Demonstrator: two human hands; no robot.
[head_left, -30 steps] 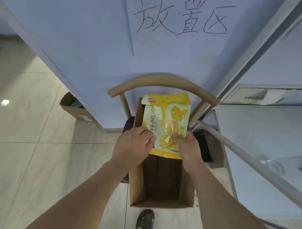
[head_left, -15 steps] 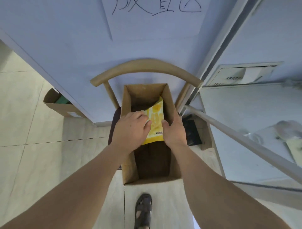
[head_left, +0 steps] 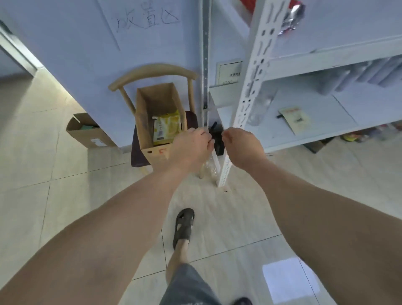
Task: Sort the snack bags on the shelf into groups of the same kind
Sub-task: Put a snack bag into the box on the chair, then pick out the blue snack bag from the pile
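A yellow snack bag (head_left: 166,127) lies inside the open cardboard box (head_left: 143,122) that stands on a wooden chair (head_left: 152,71). My left hand (head_left: 191,145) hovers just right of the box, fingers loosely curled, holding nothing. My right hand (head_left: 241,145) is level with it, in front of the white shelf post (head_left: 250,87), also loosely curled and empty. On the white shelf (head_left: 315,130) to the right lies a pale flat packet (head_left: 297,118). Higher up, a silver bag (head_left: 292,18) and a red one (head_left: 247,2) show at the top edge.
A second cardboard box (head_left: 89,132) sits on the floor at the left by the wall. A paper sign with handwriting (head_left: 148,20) hangs above the chair. My sandalled foot (head_left: 183,226) is on the tiled floor. More coloured items (head_left: 352,137) lie under the lowest shelf.
Both hands have let go of the yellow bag, which now lies in the box. They have drawn back to the right, and the view has swung toward the shelf.
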